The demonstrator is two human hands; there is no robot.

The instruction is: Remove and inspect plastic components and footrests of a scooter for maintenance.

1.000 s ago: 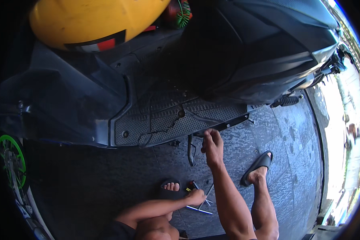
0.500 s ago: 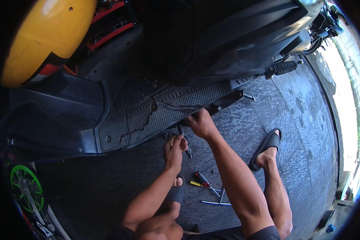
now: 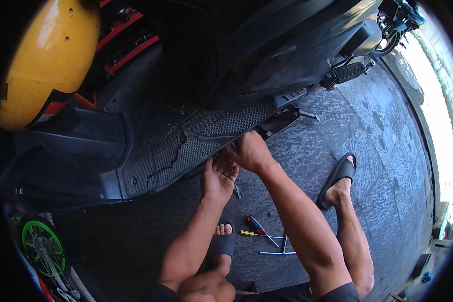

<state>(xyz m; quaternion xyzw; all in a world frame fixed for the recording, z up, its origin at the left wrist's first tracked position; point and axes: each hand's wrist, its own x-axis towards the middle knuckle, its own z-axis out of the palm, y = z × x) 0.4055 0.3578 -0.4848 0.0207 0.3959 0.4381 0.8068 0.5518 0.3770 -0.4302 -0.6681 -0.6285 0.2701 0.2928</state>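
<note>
Below the outer edge of a dark scooter's textured footboard (image 3: pixel 206 146), both hands are close together. My left hand (image 3: pixel 218 180) is palm up, its fingers stretched and slightly curved, the tips reaching under the edge. Right beside it, my right hand (image 3: pixel 252 152) is curled at the edge with its knuckles up; what its fingers hold is hidden. A black side trim piece (image 3: pixel 282 123) hangs along the board's lower side, right of my right hand. A dark metal bar end (image 3: pixel 238 191), perhaps the stand, shows below my hands.
On the dark tiled floor lie a red-and-blue-handled screwdriver (image 3: pixel 256 224), a yellow-handled screwdriver (image 3: pixel 247 233) and a T-shaped metal wrench (image 3: pixel 278 252). A yellow rounded body (image 3: pixel 50 60) and a red rack (image 3: pixel 131 53) are upper left. A green wheel (image 3: pixel 44 246) stands lower left.
My left hand has turned palm up and moved up to the footboard's edge beside my right hand. My right hand stays at the edge. The whole view has shifted slightly.
</note>
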